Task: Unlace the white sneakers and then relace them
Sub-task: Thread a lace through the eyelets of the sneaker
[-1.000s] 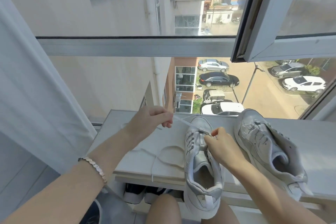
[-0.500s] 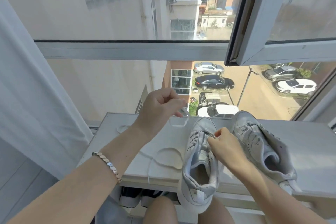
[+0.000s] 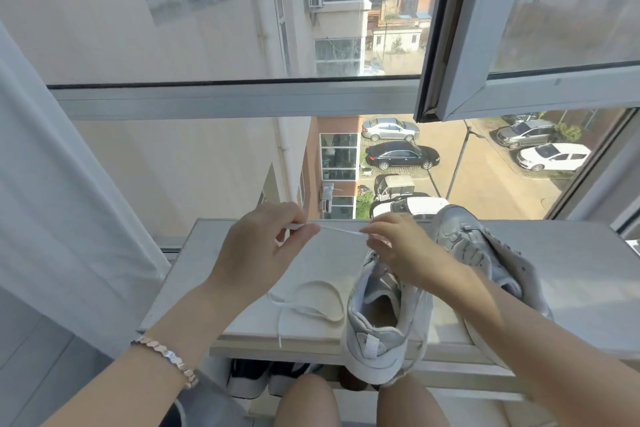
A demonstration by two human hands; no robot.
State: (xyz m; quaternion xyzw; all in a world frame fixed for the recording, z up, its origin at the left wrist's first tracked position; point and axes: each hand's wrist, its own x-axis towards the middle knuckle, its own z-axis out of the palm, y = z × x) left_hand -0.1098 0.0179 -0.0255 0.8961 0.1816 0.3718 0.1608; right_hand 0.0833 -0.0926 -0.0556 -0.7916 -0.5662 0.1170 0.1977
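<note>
Since a second ago the right hand [image 3: 405, 250] has left the eyelets of the sneaker [image 3: 363, 326]. It now pinches the lace [image 3: 334, 229] above the toe, and the left hand [image 3: 256, 253] pinches the same lace left of the sneaker. The heel overhangs the front edge of the worktop [image 3: 571, 270]. Slack lace loops left of it; a second sneaker [image 3: 460, 236] lies right. A window [image 3: 242, 100] stands behind.
</note>
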